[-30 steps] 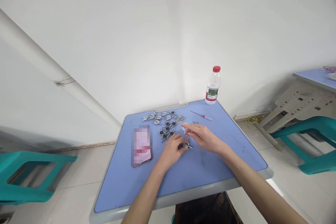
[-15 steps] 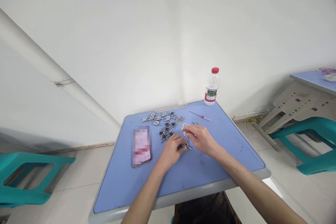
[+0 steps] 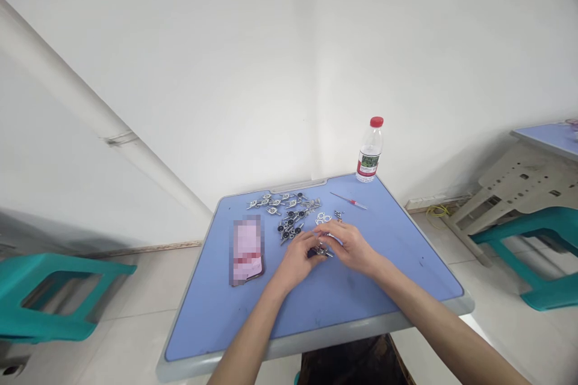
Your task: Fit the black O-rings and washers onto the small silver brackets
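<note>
My left hand is closed around a small metal fitting with a dark part, held low over the blue table. Thumb and fingers of my right hand come together at the top of this fitting, touching my left fingertips. What the right fingers pinch, if anything, is hidden. Flat silver plates with holes lie just beyond my right hand. Beside them are several tiny screws. Black-capped metal fittings sit in a cluster past my left hand, and more silver fittings are spread behind them.
A screwdriver with a red and clear handle lies at the back right. Near it stands a plastic bottle with a red cap. A phone with a blurred screen is on the left of the blue table. Green stools flank the table.
My right hand has moved from beside the flat plates toward the fitting in my left hand, uncovering the plates. The view has shifted slightly; the left hand keeps its hold.
</note>
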`<action>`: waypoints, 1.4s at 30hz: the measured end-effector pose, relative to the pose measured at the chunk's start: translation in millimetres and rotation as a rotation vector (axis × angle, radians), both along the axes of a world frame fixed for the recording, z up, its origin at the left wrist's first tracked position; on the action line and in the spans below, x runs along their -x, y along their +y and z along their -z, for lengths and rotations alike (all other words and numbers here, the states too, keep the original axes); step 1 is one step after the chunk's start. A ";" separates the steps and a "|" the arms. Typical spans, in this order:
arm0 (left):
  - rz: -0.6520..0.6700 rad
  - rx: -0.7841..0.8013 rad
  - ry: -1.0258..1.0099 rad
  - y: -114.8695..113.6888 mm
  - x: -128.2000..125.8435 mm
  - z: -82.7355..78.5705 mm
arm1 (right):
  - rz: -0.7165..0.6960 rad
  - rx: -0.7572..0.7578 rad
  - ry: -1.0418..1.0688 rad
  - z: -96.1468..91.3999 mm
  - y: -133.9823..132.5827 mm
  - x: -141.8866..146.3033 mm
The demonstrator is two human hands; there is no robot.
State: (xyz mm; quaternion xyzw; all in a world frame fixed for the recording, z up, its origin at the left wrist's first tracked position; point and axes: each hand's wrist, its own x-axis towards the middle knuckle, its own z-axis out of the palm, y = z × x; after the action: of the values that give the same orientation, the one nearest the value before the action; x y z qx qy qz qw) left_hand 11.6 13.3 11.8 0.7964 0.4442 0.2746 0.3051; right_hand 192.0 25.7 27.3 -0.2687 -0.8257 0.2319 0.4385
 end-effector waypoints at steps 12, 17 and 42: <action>-0.002 -0.037 -0.045 0.7 -1.4 2.9 | 0.033 -0.131 -0.127 -1.7 0.4 5.3; -0.009 -0.051 -0.025 0.8 -1.4 5.1 | 0.106 -0.204 -0.208 -5.6 1.4 10.8; -0.018 -0.035 0.043 0.0 -1.7 3.0 | 0.025 -0.054 -0.166 -8.3 -2.0 4.1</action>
State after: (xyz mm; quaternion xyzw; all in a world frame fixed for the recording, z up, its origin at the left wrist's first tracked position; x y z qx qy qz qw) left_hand 13.3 13.2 8.8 0.8033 0.4529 0.2679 0.2790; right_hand 188.0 23.7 35.6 -0.2853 -0.8617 0.1813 0.3785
